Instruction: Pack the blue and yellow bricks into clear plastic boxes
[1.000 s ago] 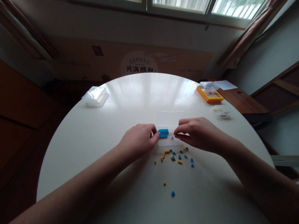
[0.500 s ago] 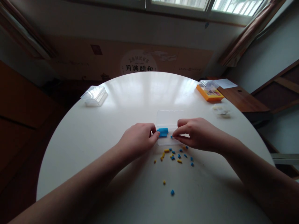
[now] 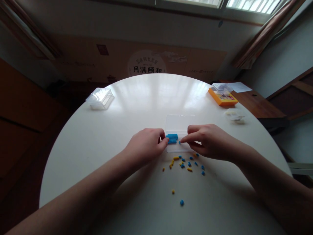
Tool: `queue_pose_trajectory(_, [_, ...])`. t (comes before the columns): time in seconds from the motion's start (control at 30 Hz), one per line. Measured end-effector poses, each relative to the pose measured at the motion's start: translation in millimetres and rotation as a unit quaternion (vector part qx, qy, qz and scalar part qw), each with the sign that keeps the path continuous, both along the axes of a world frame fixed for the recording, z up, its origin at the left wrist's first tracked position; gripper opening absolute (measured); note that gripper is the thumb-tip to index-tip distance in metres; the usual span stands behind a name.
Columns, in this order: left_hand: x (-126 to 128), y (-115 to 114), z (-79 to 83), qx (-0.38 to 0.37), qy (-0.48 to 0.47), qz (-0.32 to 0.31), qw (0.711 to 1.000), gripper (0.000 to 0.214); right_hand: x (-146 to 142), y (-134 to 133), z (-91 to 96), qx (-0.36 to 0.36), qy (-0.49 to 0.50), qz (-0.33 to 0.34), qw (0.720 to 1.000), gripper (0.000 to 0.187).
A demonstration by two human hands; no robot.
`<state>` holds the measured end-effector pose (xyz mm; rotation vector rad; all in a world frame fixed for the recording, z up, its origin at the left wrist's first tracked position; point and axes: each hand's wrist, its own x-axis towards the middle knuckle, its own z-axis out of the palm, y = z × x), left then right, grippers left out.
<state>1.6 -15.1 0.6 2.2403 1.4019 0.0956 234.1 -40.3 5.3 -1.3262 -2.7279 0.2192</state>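
Observation:
A small clear plastic box [image 3: 179,122] lies open in the middle of the round white table [image 3: 102,140]. Inside it is a blue block of joined small bricks [image 3: 172,138]. My left hand [image 3: 146,146] is curled, its thumb and fingertips pressed against the left end of that block. My right hand [image 3: 207,140] is pinched over the box, its fingertips at a tiny loose blue piece [image 3: 179,142] beside the block. Several loose blue and yellow pieces [image 3: 187,164] are scattered on the table just in front of the box.
A clear lidded container [image 3: 100,97] sits at the table's far left. An orange box [image 3: 222,97] with a clear case on it lies at the far right, with a small clear bag [image 3: 235,116] nearer. Two stray pieces [image 3: 181,202] lie closer to me. A wooden side table [image 3: 254,102] stands beyond the right edge.
My right hand's fingertips have moved slightly left and down onto the loose blue piece in the box. My left hand stays at the blue block.

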Motion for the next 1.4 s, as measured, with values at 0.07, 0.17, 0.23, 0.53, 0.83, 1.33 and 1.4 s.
queue_pose_trajectory(0.07, [-0.1, 0.3, -0.4, 0.001, -0.002, 0.0, 1.0, 0.035, -1.0, -0.1, -0.4, 0.002, -0.003, -0.005, 1.0, 0.03])
queue_pose_trajectory(0.17, [-0.6, 0.8, -1.6, 0.005, -0.003, -0.002, 1.0, 0.034, -2.2, -0.3, -0.3, 0.003, -0.006, -0.005, 1.0, 0.031])
queue_pose_trajectory(0.23, [-1.0, 1.0, -2.3, 0.006, -0.003, -0.003, 1.0, 0.034, -2.5, -0.3, -0.4, 0.003, -0.004, -0.003, 1.0, 0.031])
queue_pose_trajectory(0.53, [-1.7, 0.9, -3.4, 0.001, -0.009, -0.005, 1.0, 0.035, -2.5, -0.2, -1.3, -0.007, 0.004, 0.007, 1.0, 0.026])
queue_pose_trajectory(0.83, [-0.7, 0.5, -1.3, 0.004, -0.002, -0.003, 1.0, 0.035, -6.0, 0.8, -1.7, -0.006, 0.003, 0.001, 1.0, 0.025])
queue_pose_trajectory(1.33, [-0.2, 0.1, -0.8, -0.001, 0.0, -0.003, 1.0, 0.037, -5.8, 1.7, -2.4, 0.001, 0.002, 0.001, 1.0, 0.029])
queue_pose_trajectory(1.4, [-0.5, 0.5, -1.7, -0.001, -0.001, -0.003, 1.0, 0.037, -6.0, 1.9, -2.9, 0.003, 0.003, 0.003, 1.0, 0.028])
